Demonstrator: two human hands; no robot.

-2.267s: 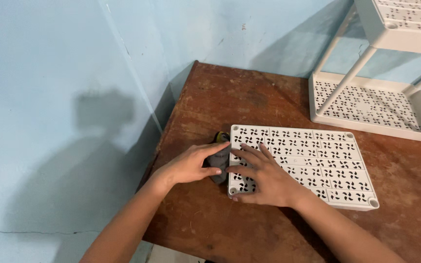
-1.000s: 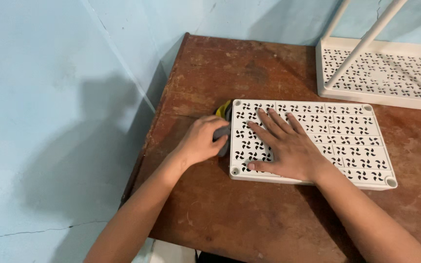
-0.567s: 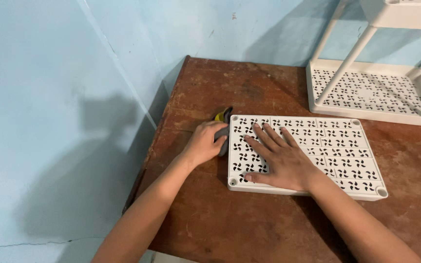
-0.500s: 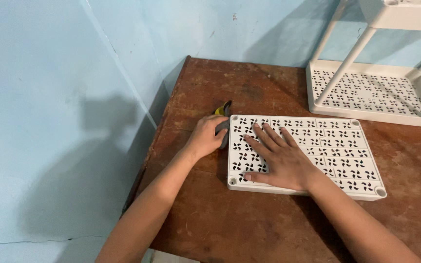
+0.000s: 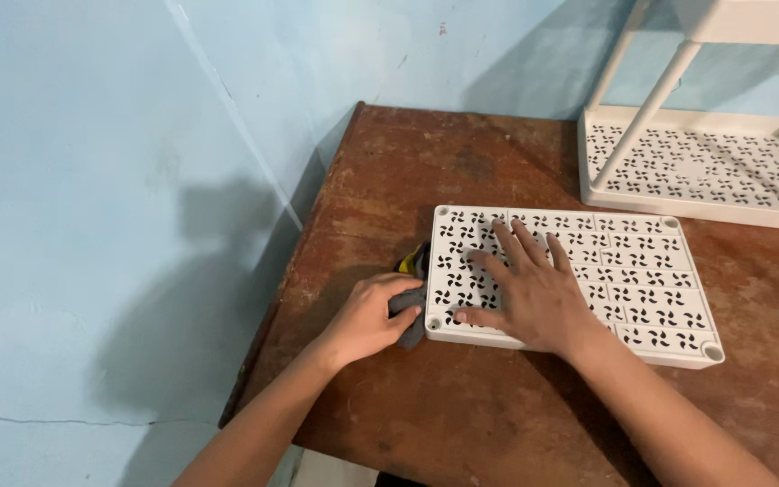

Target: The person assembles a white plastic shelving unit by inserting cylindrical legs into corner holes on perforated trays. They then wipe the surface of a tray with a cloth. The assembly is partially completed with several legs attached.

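Left hand [image 5: 367, 317]: closed around a dark grey cloth [image 5: 410, 316], which is pressed against the left short edge of the panel; the fingers are curled over the cloth.
Right hand [image 5: 534, 293]: laid flat and open, fingers spread, on the left part of a white rectangular plastic panel pierced with pinwheel-shaped holes [image 5: 624, 280]; nothing is gripped by it.
Panel: set flat on the surface, directly under the right hand and just to the right of the left hand; round sockets are seen at its corners.
Cloth: lodged between the left hand and the panel's edge, with a yellow and black patch [image 5: 415, 261] showing just above the hand.
Surface [image 5: 426, 171]: worn reddish-brown wood, pushed into the corner of a pale blue wall [image 5: 137, 180].
Rack [image 5: 696, 162]: a white plastic shelf unit with slanted legs, stood at the far right, well apart from both hands.
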